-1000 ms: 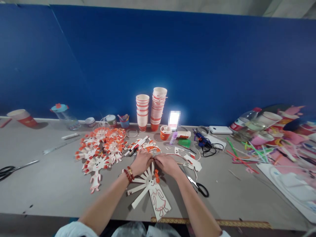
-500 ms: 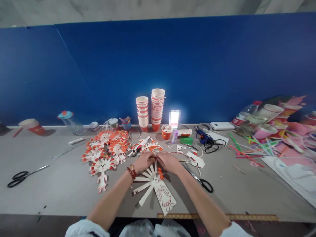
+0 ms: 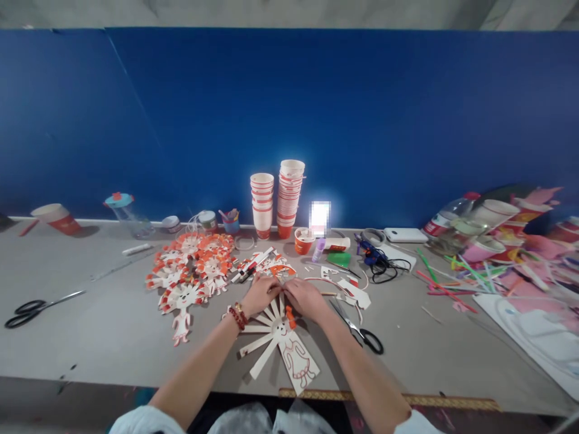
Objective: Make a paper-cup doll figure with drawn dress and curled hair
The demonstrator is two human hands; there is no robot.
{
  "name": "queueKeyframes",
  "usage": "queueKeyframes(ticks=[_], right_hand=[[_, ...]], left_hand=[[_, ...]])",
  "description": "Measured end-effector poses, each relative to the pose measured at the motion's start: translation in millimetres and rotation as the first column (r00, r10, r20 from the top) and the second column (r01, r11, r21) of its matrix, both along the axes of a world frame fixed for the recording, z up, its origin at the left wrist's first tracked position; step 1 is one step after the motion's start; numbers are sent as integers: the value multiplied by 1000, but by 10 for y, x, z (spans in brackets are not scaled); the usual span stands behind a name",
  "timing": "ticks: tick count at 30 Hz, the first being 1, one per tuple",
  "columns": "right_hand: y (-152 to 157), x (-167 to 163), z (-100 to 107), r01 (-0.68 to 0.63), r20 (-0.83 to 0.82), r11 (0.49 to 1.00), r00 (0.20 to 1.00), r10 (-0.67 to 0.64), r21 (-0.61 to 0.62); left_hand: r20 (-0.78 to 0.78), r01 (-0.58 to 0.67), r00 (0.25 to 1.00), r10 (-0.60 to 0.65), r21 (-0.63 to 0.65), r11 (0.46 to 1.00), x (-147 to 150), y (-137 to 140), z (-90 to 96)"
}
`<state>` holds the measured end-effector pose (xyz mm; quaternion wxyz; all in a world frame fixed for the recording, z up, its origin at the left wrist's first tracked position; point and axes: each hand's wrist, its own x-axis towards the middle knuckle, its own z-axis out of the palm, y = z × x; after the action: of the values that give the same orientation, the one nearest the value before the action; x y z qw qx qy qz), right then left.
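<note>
A cut paper-cup doll lies on the table before me, its strips fanned out around a drawn face, with a figure in a dress outlined in red below. Both hands meet at the far end of one upper strip. My left hand has its fingers pinched on that strip from the left. From the right, my right hand pinches the same strip end, fingertips close to the left ones. An orange curled strip sits just right of the face. The strip's tip is hidden under my fingers.
Finished paper dolls are piled left of my hands. Scissors lie by my right forearm, other scissors far left. Two cup stacks stand behind. A glue gun with its cord, and coloured straws, lie to the right.
The view has shifted slightly, so the table's things sit a little further left. Both hands stay at the same strip end, with only small finger movement.
</note>
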<state>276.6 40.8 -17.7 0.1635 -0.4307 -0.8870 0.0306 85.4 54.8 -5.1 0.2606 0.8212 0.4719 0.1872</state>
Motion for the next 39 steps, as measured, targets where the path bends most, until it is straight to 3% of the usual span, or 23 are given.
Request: queueKeyframes(ticks=[7, 23, 39], right_hand=[[-5, 15, -14, -15, -7, 999, 1000, 16, 30], [-31, 63, 70, -78, -27, 997, 997, 77, -26], [-42, 56, 83, -37, 36, 999, 999, 38, -34]], left_hand=[[38, -10, 999, 10, 8, 1000, -2, -25, -58], [52, 7, 999, -5, -38, 999, 5, -49, -40], [42, 12, 999, -13, 16, 1000, 6, -95, -7]])
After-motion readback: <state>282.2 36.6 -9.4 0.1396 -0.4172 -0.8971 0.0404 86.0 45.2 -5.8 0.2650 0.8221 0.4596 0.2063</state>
